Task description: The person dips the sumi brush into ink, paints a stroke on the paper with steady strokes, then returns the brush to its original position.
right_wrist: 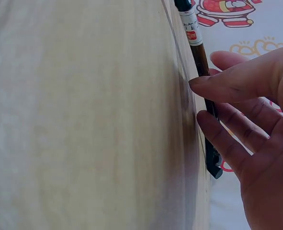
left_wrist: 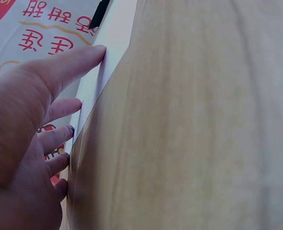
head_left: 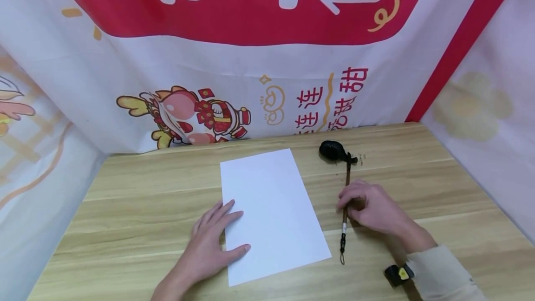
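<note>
A blank white sheet of paper (head_left: 271, 217) lies on the wooden table, slightly turned. My left hand (head_left: 211, 240) rests on its left edge, fingers spread and thumb lying on the sheet. To the right of the paper is a calligraphy brush (head_left: 344, 226) with a brown handle, a white label and a cord loop at its near end. My right hand (head_left: 374, 208) pinches the handle between thumb and fingers; the right wrist view shows the brush (right_wrist: 200, 60) between them. The brush's dark far end meets a black, rounded ink dish (head_left: 332, 151).
Small dark specks mark the table (head_left: 167, 208) around the dish. A printed white and red cloth (head_left: 234, 59) hangs behind the table, with more cloth at both sides. Beside the right sleeve is a small black block (head_left: 394, 275) with a yellow mark.
</note>
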Demonstrator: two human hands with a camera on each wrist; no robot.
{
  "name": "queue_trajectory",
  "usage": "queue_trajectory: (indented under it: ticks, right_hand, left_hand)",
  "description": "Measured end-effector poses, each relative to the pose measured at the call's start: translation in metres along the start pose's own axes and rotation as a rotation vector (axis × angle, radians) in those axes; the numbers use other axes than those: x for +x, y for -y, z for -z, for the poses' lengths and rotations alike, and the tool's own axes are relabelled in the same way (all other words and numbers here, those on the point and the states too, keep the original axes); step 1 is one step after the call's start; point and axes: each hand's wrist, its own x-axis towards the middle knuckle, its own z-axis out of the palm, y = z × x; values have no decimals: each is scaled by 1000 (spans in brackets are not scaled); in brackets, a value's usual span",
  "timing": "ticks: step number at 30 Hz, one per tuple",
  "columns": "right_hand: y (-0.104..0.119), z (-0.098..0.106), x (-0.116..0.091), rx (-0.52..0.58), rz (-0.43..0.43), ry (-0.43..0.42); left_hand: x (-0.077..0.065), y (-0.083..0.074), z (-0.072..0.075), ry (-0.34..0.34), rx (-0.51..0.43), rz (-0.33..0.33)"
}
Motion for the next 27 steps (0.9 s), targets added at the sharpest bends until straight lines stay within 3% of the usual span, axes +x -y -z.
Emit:
queue_trajectory:
  ticks: [4,18,23,27]
  right_hand:
    - [1,0,-1,4,-8,-6]
    - [12,11,-3,10,94,-96]
    - [17,18,0,-4,188,-172]
    - [22,24,2,44,244,-213]
  left_hand:
    - [-1,0,0,-11,-1,-9]
    - [0,2,-2,10,-8,13]
    - [0,2,-3,6,-3,14]
    - [1,1,-3,0,8,13]
